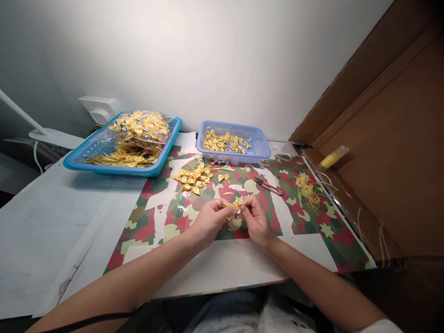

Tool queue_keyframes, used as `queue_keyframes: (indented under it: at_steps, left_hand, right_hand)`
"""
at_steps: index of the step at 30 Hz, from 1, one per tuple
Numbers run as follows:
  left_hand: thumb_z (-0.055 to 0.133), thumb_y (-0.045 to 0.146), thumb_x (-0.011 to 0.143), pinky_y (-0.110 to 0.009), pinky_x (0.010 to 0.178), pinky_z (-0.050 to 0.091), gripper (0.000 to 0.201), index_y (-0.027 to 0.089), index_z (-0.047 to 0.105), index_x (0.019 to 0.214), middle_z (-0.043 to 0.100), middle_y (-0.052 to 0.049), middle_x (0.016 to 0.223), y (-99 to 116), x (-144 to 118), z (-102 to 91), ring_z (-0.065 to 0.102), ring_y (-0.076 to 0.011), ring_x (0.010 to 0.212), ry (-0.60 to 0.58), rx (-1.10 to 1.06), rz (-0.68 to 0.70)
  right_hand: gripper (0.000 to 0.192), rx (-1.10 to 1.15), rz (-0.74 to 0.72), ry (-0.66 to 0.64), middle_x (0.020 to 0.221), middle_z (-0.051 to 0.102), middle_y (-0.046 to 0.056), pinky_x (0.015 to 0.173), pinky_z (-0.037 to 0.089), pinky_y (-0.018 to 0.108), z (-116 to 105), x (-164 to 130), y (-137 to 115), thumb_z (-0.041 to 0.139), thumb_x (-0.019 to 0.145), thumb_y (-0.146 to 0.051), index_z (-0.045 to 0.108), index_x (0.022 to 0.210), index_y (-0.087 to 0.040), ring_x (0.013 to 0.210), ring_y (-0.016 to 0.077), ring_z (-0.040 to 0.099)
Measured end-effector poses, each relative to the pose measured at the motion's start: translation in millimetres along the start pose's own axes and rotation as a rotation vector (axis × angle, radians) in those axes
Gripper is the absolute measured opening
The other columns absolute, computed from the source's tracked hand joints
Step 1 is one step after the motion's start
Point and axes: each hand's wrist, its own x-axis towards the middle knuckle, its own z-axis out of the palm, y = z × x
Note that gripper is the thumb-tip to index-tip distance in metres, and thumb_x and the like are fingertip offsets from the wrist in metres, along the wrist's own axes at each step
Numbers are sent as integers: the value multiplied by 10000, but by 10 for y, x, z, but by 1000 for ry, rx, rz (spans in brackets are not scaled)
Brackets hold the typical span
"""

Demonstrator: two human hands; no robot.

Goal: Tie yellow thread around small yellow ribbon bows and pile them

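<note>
Yellow ribbon bow (236, 204) with small silver bell (238, 214) hanging just below, held low over camouflage-print mat (312, 231), near centre of scene. Pinched from both sides: left hand (208, 222) on left wing, fingertips closed on ribbon; right hand (255, 219) on right wing and knot, thumb and forefinger clenched on same piece. Both hands equally close, touching bow; neither free. Long axis of bow roughly left to right, spanning gap between fingertips. Thin loop of gold cord arcing from left side of bow, upward and far; exact attachment too small to tell.

Noted left to right beyond hands: teal tray (79, 162) at far left, heaped with bagged yellow bows; loose pile of bows (196, 178) just beyond hands; lavender basket (258, 150) holding more bows, a few silver bells along its near edge; red-handled snips (267, 186) to right of hands; yellow thread scraps (307, 189) further right; yellow tube (333, 157) on brown board at far right.
</note>
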Motion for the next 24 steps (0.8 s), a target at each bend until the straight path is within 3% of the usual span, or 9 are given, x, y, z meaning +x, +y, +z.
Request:
queue_keyframes:
  at_steps: [5, 10, 16, 24]
  left_hand:
    - [814, 291, 562, -226, 542, 365, 328, 157, 516, 592, 538, 29, 555, 6, 11, 1, 473, -80, 530, 7, -27, 16]
    - [796, 298, 579, -214, 545, 380, 295, 161, 534, 580, 549, 34, 563, 43, 53, -47, 486, -83, 548, 86, 31, 121]
    - [786, 339, 608, -210, 552, 384, 307, 166, 534, 592, 565, 33, 581, 48, 87, -118, 492, -89, 559, 97, 125, 176]
    - [798, 393, 613, -203, 477, 338, 377, 169, 495, 589, 512, 49, 533, 93, 9, -59, 431, -75, 487, 65, 273, 201]
  right_hand:
    - [221, 76, 46, 7, 693, 484, -26, 567, 421, 229, 13, 10, 7, 439, 956, -405, 478, 833, -226, 614, 113, 467]
    - [190, -43, 49, -15, 932, 620, 46, 691, 488, 275, -86, 66, -34, 467, 938, -345, 558, 1049, -221, 843, 160, 588]
    - [218, -247, -61, -12, 701, 575, 9, 636, 427, 282, -142, 121, -76, 483, 928, -282, 571, 747, -198, 671, 143, 522]
    - [215, -288, -105, -27, 627, 529, -12, 571, 379, 276, -116, 99, -153, 509, 908, -222, 561, 700, -204, 596, 134, 461]
